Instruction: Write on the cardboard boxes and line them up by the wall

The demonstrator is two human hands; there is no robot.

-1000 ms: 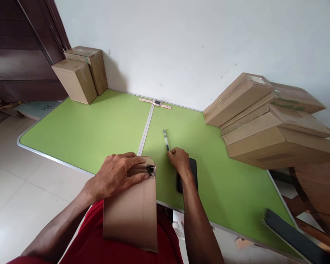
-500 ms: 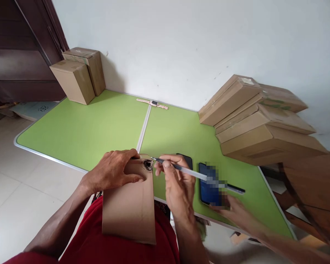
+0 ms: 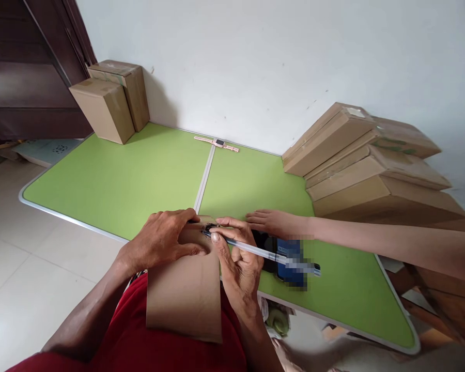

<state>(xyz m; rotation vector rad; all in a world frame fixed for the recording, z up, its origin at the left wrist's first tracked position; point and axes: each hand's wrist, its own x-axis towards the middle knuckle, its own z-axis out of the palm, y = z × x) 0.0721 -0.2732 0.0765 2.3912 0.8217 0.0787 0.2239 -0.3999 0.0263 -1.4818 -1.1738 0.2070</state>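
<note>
A flat brown cardboard box [image 3: 184, 294] rests on my lap, its top end propped on the near edge of the green table [image 3: 132, 181]. My left hand [image 3: 163, 240] lies over that top end, fingers curled round it. My right hand [image 3: 238, 261] pinches a clear pen [image 3: 256, 250] whose tip sits on a black scribbled patch at the box's top right corner. Right behind my right hand lies a dark phone [image 3: 265, 248], partly hidden.
Another person's arm [image 3: 372, 240] reaches in from the right, its hand [image 3: 269, 221] flat on the table by the phones; a blue phone [image 3: 290, 256] lies there. Cardboard boxes lean at the right [image 3: 372, 165] and stand at the back left [image 3: 108, 103]. A watch [image 3: 217, 143] lies by the wall.
My right hand picked the pen off the table and brought its tip to the box corner. Another person's hand set down a blue phone, then reached across to beside my right hand.
</note>
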